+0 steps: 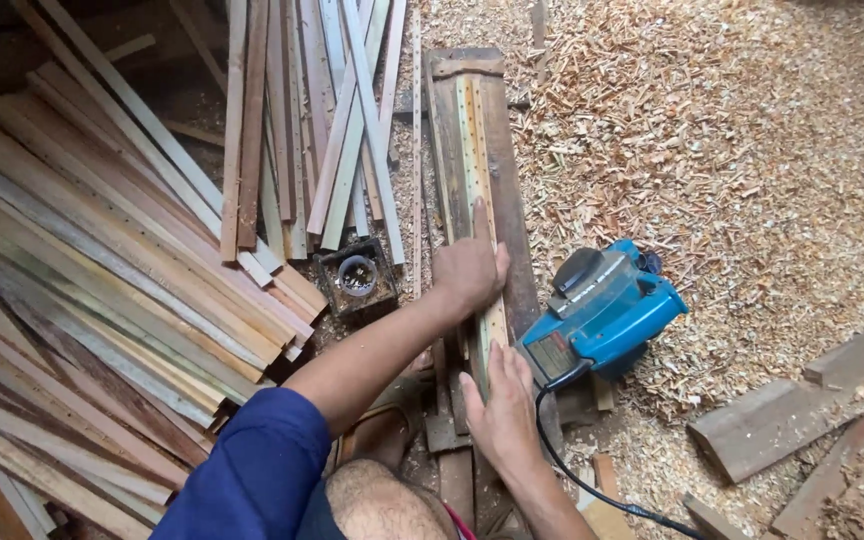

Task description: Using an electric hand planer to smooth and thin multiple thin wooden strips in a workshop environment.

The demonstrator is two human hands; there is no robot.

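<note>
I see my left hand point(469, 268) pressed flat, fingers spread, on a narrow pale strip point(479, 170) lying along a dark plank point(508, 190); my right hand point(500, 410) grips the strip's near end. Beside it, a blue electric planer point(602, 310) bears a dark rectangular label.
</note>
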